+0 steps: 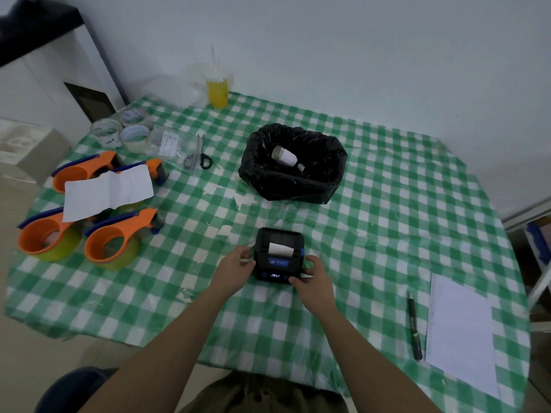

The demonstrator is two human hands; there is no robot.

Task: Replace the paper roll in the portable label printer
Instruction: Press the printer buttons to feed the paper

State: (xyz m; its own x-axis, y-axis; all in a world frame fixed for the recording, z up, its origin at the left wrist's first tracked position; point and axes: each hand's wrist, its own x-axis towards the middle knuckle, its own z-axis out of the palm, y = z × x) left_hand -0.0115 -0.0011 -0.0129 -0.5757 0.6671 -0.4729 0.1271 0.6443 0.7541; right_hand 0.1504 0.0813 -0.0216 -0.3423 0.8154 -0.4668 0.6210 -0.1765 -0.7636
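A small black label printer (278, 254) lies on the green checked tablecloth (372, 248) near the front middle. Its lid is down, its small screen is lit, and a strip of white paper (280, 248) pokes out of the slot. My left hand (238, 265) grips the printer's left side. My right hand (313, 278) holds its right front corner. Behind it a black bin bag (293, 165) stands open with a white used roll (286, 156) lying inside.
Three orange tape dispensers (111, 242) and a white sheet (107, 192) sit at the left, with tape rolls (122, 129) and scissors (201, 156) behind. A yellow drink cup (218, 90) stands at the back. A pen (415, 326) and notepad (460, 332) lie at the right.
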